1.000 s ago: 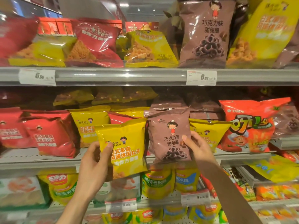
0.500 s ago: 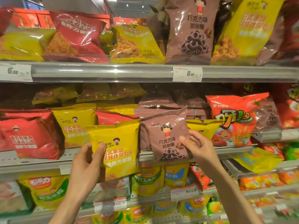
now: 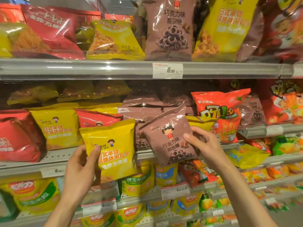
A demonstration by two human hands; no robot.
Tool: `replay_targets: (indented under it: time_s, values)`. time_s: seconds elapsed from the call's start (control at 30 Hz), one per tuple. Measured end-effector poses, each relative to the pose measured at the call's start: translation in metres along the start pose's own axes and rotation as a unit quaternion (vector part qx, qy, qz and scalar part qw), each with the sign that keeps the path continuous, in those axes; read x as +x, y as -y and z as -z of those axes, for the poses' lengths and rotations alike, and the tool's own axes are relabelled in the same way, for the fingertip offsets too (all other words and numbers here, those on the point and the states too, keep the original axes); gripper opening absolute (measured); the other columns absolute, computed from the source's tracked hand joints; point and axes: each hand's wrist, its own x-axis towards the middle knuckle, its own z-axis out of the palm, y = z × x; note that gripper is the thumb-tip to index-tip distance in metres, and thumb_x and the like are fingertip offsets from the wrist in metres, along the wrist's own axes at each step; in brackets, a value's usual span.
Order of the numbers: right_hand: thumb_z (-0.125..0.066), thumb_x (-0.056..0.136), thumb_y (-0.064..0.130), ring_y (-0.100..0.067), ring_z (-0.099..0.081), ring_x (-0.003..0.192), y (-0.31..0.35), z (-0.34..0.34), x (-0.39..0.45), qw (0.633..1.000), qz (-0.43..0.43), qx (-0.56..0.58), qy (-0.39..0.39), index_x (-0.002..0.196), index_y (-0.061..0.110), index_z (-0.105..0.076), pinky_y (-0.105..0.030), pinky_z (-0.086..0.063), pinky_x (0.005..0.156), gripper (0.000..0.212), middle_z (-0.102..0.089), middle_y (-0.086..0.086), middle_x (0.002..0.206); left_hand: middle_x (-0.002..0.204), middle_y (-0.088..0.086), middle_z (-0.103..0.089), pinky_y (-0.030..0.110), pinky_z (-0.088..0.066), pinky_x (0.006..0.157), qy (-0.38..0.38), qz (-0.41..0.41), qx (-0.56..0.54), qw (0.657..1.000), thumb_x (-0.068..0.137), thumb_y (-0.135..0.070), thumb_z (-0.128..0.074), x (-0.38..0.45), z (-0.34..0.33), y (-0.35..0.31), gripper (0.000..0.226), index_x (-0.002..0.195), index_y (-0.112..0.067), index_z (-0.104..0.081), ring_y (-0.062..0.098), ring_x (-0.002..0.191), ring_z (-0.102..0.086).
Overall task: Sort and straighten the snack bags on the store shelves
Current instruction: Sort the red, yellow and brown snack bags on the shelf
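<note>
My left hand [image 3: 80, 167] grips a yellow snack bag [image 3: 114, 149] by its left edge, held upright in front of the middle shelf. My right hand [image 3: 203, 145] holds a brown chocolate-ring bag [image 3: 167, 136] by its right edge, tilted with its top leaning right. The two bags hang side by side, almost touching. Behind the brown bag lies a stack of the same brown bags [image 3: 141, 110]. More yellow bags [image 3: 57, 126] of the same kind stand to the left on the middle shelf [image 3: 54, 156].
Red bags [image 3: 16, 136] fill the shelf's left end and an orange-red bag [image 3: 224, 112] stands to the right. The upper shelf [image 3: 98, 69] carries red, yellow and brown bags. Lower shelves hold yellow corn-snack bags [image 3: 32, 194] and price tags.
The view has swung right and slightly closer to the shelves. The brown bag has tilted over to the right in my right hand. My left hand still holds the yellow bag upright.
</note>
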Motion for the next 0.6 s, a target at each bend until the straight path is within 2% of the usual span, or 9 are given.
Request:
replay_targets:
  time_s: [0.07,0.2,0.33,0.43,0.5,0.53,0.6]
  values:
    - [-0.069,0.087,0.022,-0.028,-0.074,0.103,-0.002,0.002,0.003,0.999,-0.013,0.013,0.026,0.108,0.016,-0.078,-0.039,-0.057,0.088,0.024,-0.078,-0.009,0.107,0.05,-0.021,-0.055,0.005,-0.036,0.049,-0.008,0.003,-0.005,1.0,0.102,-0.016,-0.056,-0.001,0.001,0.002,0.028,0.075,-0.018,-0.052,-0.004,0.049,-0.051]
    - [-0.073,0.088,0.024,-0.028,-0.074,0.102,-0.003,0.009,0.003,0.997,-0.021,-0.03,0.062,0.105,0.016,-0.079,-0.039,-0.057,0.087,0.02,-0.078,-0.008,0.107,0.055,-0.018,-0.06,0.007,-0.038,0.05,-0.004,0.001,-0.003,1.0,0.101,-0.02,-0.058,-0.006,0.001,0.004,0.023,0.079,-0.013,-0.056,-0.001,0.05,-0.054]
    - [-0.071,0.087,0.02,-0.016,-0.075,0.094,0.003,0.025,-0.008,0.997,-0.005,-0.052,0.053,0.101,0.014,-0.079,-0.021,-0.056,0.078,0.017,-0.079,-0.002,0.101,0.065,-0.019,-0.068,0.005,-0.043,0.054,0.016,-0.001,-0.008,1.0,0.1,-0.02,-0.059,-0.008,-0.011,0.005,0.015,0.088,-0.011,-0.061,-0.004,0.056,-0.061]
    - [-0.069,0.086,0.018,-0.014,-0.071,0.108,-0.003,0.043,-0.016,0.996,0.014,-0.079,0.043,0.101,0.014,-0.08,-0.022,-0.053,0.089,0.019,-0.076,0.0,0.114,0.078,-0.01,-0.073,0.01,-0.048,0.053,0.023,-0.001,-0.023,0.999,0.099,-0.024,-0.06,-0.005,-0.023,0.006,0.012,0.095,-0.014,-0.064,0.006,0.067,-0.067]
    - [-0.07,0.085,0.016,-0.012,-0.065,0.12,-0.009,0.057,-0.021,0.996,0.017,-0.083,0.03,0.1,0.014,-0.082,-0.018,-0.049,0.095,0.019,-0.072,0.006,0.123,0.074,0.002,-0.068,0.025,-0.053,0.048,0.049,-0.008,-0.026,0.998,0.097,-0.031,-0.061,-0.003,-0.03,0.007,0.01,0.092,-0.023,-0.065,0.024,0.069,-0.065]
    - [-0.07,0.084,0.016,-0.009,-0.061,0.125,-0.01,0.062,-0.023,0.997,0.012,-0.074,0.021,0.099,0.016,-0.082,-0.018,-0.047,0.099,0.02,-0.07,0.01,0.127,0.069,0.002,-0.065,0.032,-0.054,0.053,0.069,-0.021,-0.024,0.997,0.095,-0.035,-0.061,-0.003,-0.034,0.006,0.01,0.091,-0.026,-0.065,0.03,0.066,-0.061]
    - [-0.069,0.083,0.016,-0.006,-0.055,0.133,-0.012,0.071,-0.027,0.999,0.002,-0.047,0.013,0.098,0.018,-0.083,-0.028,-0.043,0.107,0.021,-0.065,0.015,0.134,0.066,-0.003,-0.064,0.035,-0.053,0.058,0.108,-0.03,-0.038,0.993,0.091,-0.036,-0.061,-0.004,-0.041,0.004,0.007,0.087,-0.033,-0.065,0.023,0.061,-0.059]
